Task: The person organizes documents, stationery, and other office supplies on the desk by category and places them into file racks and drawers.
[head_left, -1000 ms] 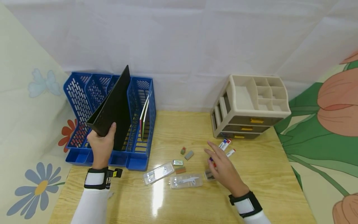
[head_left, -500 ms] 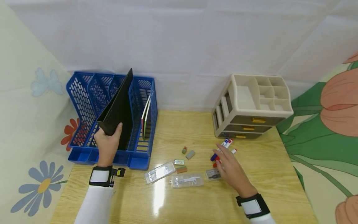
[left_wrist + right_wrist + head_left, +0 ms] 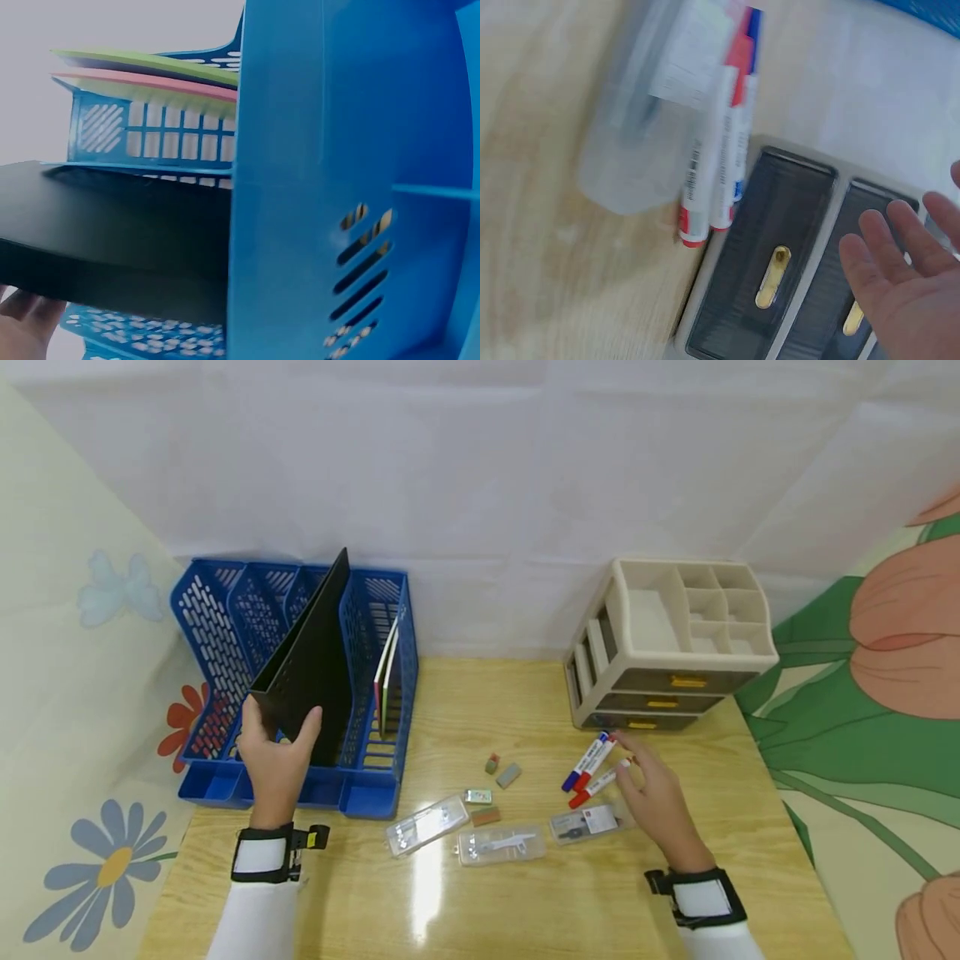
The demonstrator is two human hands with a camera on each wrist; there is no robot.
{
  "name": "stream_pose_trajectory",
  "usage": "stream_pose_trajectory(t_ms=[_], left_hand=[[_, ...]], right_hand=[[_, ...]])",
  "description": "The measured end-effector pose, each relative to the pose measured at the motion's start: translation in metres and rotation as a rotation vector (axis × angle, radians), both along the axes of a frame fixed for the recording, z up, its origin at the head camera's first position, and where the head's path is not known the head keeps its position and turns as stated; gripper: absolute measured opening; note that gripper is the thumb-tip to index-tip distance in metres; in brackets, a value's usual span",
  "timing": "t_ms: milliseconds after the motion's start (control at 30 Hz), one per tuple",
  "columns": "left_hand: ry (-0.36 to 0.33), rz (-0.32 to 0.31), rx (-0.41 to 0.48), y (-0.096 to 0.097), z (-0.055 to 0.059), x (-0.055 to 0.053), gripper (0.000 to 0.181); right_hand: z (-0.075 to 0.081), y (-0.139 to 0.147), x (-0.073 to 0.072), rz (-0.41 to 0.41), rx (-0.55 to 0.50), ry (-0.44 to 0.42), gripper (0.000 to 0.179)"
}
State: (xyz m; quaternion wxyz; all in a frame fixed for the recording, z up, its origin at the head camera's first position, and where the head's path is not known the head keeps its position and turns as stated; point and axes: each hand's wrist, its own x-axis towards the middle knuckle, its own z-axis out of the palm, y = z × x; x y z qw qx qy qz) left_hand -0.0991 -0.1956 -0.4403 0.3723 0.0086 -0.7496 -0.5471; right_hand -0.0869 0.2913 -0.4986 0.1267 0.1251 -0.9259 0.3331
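Note:
A black file folder [image 3: 318, 668] leans in a middle compartment of the blue file rack [image 3: 371, 797]. My left hand [image 3: 273, 772] is at its near lower end, thumb and fingers spread to either side. In the left wrist view, fingertips [image 3: 34, 315] show by the folder's lower face. Over on the right, my right hand [image 3: 663, 806] hovers with fingers extended beside a blue marker [image 3: 583, 764] and two red markers [image 3: 596, 764]. Below them lies a clear case [image 3: 588, 823] with a pair of compasses. The right wrist view shows that palm [image 3: 915, 300] holding nothing.
Two thin booklets [image 3: 386, 677] stand in the rack's right compartment. A beige drawer organizer [image 3: 630, 653] stands at back right. Between them on the table lie several erasers [image 3: 508, 775], a clear pencil case [image 3: 426, 825] and another [image 3: 501, 845].
The left hand's grip on the black file folder has loosened, and the folder sits a little lower. My right hand has moved right, uncovering the markers and the case.

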Motion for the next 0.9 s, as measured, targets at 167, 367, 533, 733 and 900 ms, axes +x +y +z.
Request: stream_pose_trajectory(t_ms=[167,367,533,733,900], left_hand=[[0.187,0.069,-0.043,0.008,0.014,0.016,0.066],[0.427,0.238,-0.120,0.016,0.016,0.021,0.049],[0.592,0.311,-0.222,0.027,0.019,0.020,0.044],[0.642,0.146,-0.394,0.046,0.018,0.023,0.039],[0.631,-0.082,-0.481,0.063,0.011,0.023,0.037]], right_hand=[[0.012,0.011,-0.007,-0.055,-0.295,-0.047,0.040],[0.027,0.022,-0.016,-0.001,-0.800,-0.103,0.039],[0.040,0.026,-0.022,-0.029,-1.032,-0.143,0.042],[0.053,0.034,-0.032,0.025,-1.353,-0.202,0.039],[0.062,0.046,-0.043,0.058,-1.624,-0.322,0.026]])
